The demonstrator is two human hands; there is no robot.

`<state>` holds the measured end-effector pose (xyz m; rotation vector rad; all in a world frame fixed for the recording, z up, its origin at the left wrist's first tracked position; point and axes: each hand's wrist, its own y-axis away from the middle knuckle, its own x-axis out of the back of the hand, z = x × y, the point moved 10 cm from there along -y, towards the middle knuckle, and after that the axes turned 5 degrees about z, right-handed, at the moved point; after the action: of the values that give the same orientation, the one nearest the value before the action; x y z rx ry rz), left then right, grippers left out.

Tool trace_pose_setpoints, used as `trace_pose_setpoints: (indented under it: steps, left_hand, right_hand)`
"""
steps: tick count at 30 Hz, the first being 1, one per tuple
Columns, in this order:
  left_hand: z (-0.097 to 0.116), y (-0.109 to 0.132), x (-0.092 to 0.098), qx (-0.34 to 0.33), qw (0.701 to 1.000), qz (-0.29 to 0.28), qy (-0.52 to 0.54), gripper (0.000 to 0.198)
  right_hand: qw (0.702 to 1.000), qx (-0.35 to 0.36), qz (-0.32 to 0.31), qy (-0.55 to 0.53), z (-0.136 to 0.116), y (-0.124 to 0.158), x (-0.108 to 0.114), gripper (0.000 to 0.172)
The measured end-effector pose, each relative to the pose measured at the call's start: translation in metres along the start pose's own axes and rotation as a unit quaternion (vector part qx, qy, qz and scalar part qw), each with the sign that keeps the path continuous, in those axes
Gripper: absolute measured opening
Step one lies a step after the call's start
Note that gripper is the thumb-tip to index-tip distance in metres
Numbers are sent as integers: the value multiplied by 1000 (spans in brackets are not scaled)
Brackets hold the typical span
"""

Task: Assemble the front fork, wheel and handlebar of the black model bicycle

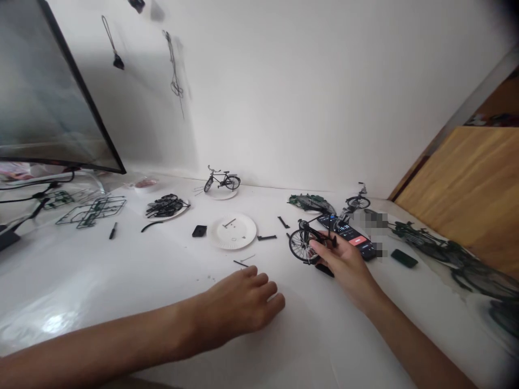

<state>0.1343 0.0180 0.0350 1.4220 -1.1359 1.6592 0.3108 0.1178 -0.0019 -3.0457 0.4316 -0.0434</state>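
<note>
In the head view, my right hand (344,265) holds a small black model bicycle (303,244) above the white table, right of the middle. Its spoked wheel points left, and my fingers cover part of the frame. My left hand (253,300) rests low over the table, back upward and fingers curled in; its fingertips and anything in them are hidden. Just beyond it lie a thin black rod (240,263) and a few tiny pieces. A white paper plate (217,237) with small loose parts sits farther back.
Behind my right hand lies a lit phone (354,240). Finished-looking model bicycles (223,180) stand by the wall. Plates of dark parts (167,206), green part frames (92,212), a screwdriver (113,230) and black strips (267,237) are spread about. A monitor (52,97) stands left.
</note>
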Motion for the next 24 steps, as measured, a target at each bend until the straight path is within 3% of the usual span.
trace_pose_setpoints:
  steps: [3,6,11,15,18,20,24]
  left_hand:
    - [3,-3,-12,-20,997,-54,-49,24]
    - [-15,-1,-15,1,999,-46,0,30]
    - [-51,8,2,51,988,44,142,49]
    - [-77,16,0,109,955,45,272,26]
    - [-96,20,-1,156,921,77,348,17]
    - [-105,22,2,174,913,122,347,17]
    - [-105,25,15,191,926,221,240,15]
  right_hand:
    - [1000,-5,-9,0,-2,5,-4,46]
    - [1000,-9,-26,-1,-5,11,-10,45]
    - [999,-3,-44,5,-9,18,-19,44]
    - [998,-19,-49,25,-4,19,-21,43]
    - [998,-48,-37,17,1,21,-21,44]
    - [998,-61,-34,4,2,24,-22,47]
    - [995,-74,-64,7,3,30,-31,49]
